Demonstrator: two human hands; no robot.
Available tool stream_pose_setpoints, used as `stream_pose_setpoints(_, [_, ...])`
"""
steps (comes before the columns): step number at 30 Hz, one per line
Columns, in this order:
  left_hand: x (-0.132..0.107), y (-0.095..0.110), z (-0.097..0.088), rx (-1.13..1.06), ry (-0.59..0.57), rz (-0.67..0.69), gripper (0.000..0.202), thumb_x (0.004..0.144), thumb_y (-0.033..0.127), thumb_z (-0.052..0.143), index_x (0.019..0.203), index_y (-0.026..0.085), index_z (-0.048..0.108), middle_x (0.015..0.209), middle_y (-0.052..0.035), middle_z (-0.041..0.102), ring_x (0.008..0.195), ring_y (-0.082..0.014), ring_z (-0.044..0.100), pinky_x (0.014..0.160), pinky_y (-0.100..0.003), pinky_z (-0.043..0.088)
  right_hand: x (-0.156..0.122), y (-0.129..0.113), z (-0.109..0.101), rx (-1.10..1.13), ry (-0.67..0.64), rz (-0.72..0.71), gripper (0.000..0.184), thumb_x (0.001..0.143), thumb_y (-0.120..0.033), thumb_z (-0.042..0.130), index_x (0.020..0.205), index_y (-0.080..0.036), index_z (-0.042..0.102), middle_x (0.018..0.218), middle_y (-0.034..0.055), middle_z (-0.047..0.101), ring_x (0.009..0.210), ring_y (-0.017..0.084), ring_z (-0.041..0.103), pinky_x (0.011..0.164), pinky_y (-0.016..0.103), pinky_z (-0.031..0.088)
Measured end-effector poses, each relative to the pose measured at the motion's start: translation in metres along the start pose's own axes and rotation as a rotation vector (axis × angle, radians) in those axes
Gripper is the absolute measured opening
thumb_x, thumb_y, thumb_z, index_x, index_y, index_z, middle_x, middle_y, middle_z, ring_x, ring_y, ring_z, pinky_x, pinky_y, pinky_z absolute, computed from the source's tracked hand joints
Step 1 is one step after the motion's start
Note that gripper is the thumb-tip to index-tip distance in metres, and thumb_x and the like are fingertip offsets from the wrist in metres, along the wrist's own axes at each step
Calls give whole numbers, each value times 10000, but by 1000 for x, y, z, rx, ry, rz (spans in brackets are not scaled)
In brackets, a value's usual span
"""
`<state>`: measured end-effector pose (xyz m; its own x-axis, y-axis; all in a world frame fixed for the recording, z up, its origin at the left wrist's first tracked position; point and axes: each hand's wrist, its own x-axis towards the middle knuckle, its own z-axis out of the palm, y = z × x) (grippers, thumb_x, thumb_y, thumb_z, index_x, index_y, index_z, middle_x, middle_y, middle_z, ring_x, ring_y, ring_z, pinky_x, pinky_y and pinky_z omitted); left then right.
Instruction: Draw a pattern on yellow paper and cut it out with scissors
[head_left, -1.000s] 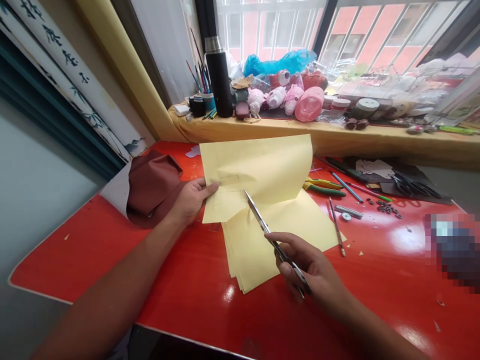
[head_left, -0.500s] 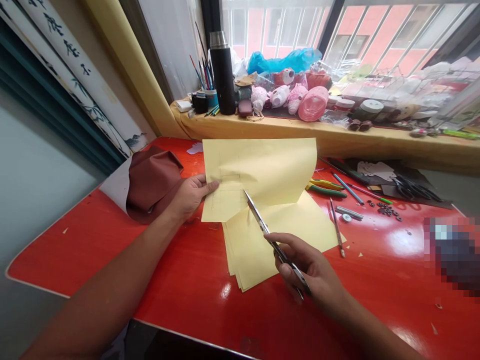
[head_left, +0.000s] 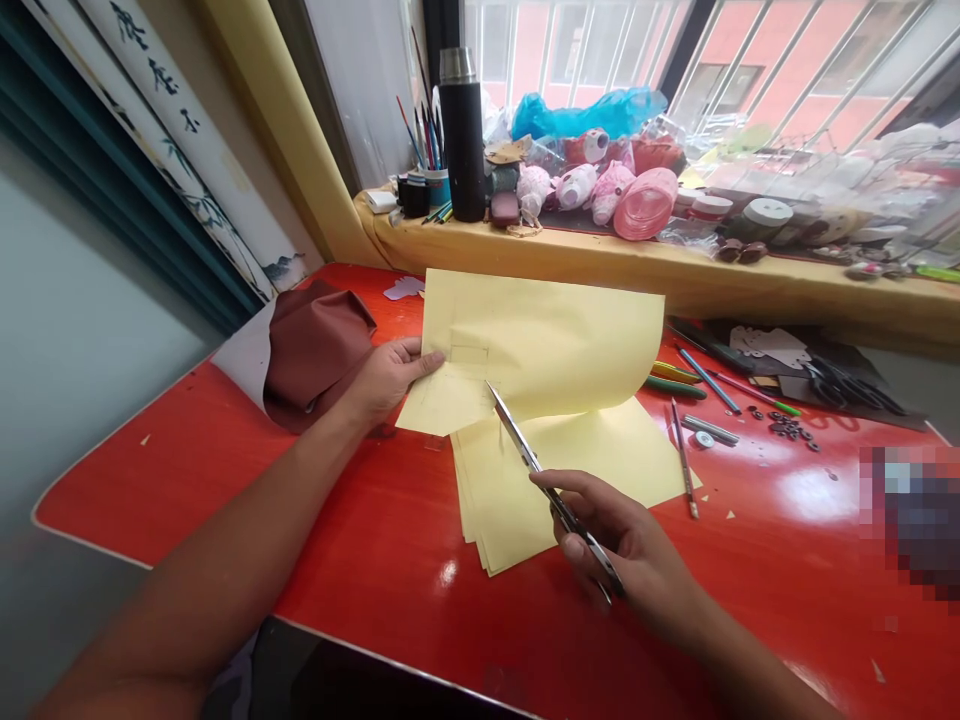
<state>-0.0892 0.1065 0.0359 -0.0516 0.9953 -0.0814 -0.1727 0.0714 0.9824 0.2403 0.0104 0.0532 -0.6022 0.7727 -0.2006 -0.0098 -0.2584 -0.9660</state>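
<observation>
My left hand (head_left: 397, 375) pinches the left edge of a yellow sheet of paper (head_left: 555, 330), thumb on top. Faint pencil lines form a small rectangle near that edge, and the sheet's right side curls. My right hand (head_left: 607, 530) is closed around a pair of metal scissors (head_left: 525, 450), pointing up and to the left. Their blades look closed, and the tips overlap the sheet's lower part; whether they touch it I cannot tell. Under the raised sheet lies a stack of yellow paper (head_left: 517, 520) on the red table (head_left: 375, 600).
Folded brown leather-like material (head_left: 315, 345) lies at the left. On the right are green-handled pliers (head_left: 675, 385), a pencil (head_left: 684, 460), small dark rings (head_left: 787, 425) and black scissors (head_left: 855, 385). A black thermos (head_left: 461, 140) stands on the cluttered windowsill.
The raised yellow sheet has turned slightly clockwise, its lower left corner swinging outward. My right hand and the scissors stay almost in place. The whole view has shifted a little.
</observation>
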Motion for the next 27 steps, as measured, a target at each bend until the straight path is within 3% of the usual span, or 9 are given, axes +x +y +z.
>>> stream_pose_setpoints(13, [1, -1, -3, 19, -11, -34, 478, 717, 504, 977, 1004, 167, 798, 945, -87, 833, 737, -226, 770, 619, -309, 624, 0, 3, -1, 8, -39, -40, 410, 1008, -483, 762, 1367, -299, 686, 747, -78, 489, 461, 49, 460, 476, 204, 404])
stream_pose_setpoints(27, [1, -2, -6, 39, -1, -41, 468, 722, 516, 970, 974, 171, 780, 898, -75, 816, 689, -215, 754, 612, -317, 615, -1, 11, -3, 14, -52, -71, 390, 1021, -428, 757, 1383, -301, 686, 757, -70, 493, 456, 49, 450, 458, 203, 395])
